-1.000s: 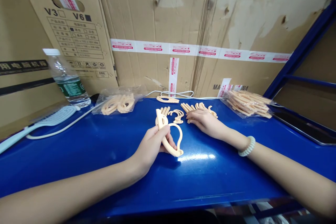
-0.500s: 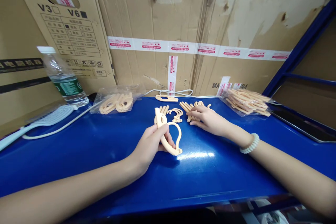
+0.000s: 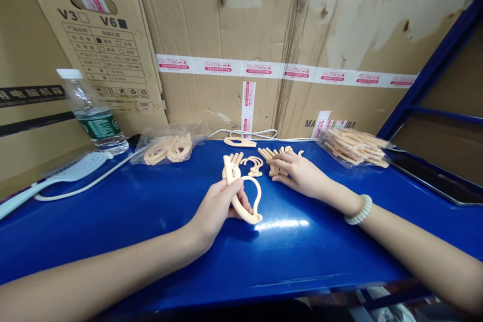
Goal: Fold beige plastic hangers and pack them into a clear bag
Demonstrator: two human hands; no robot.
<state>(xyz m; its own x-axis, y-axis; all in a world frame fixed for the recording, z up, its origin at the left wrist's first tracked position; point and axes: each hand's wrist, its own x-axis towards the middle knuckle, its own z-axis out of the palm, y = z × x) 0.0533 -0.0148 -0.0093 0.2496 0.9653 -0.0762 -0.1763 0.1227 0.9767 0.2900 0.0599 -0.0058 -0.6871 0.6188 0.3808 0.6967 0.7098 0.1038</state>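
My left hand [image 3: 217,201] is closed around a cream plastic folding hanger [image 3: 242,207], its curved arm and a thin rounded loop standing out past my fingers. Over on the right, my right hand [image 3: 302,172] rests its outstretched fingers on a group of cream hanger arms [image 3: 267,154], the thumb apart from the fingers; the fingertips partly cover what lies under them. Between the hands lie several curved hanger hooks [image 3: 254,163]. More straight pieces [image 3: 236,158] show just behind the held hanger. A lone oval hanger piece [image 3: 240,142] lies farther back.
Clear bags of cream parts lie at left [image 3: 169,150] and right [image 3: 352,147] on the blue table [image 3: 181,287]. A water bottle [image 3: 100,123] and a pale hairbrush [image 3: 75,168] are far left. A dark phone [image 3: 433,178] is at right. Cardboard [image 3: 226,25] walls the back.
The view has shifted very slightly. My left hand keeps the hanger in the same place, and my right hand stays on the group of hanger arms.
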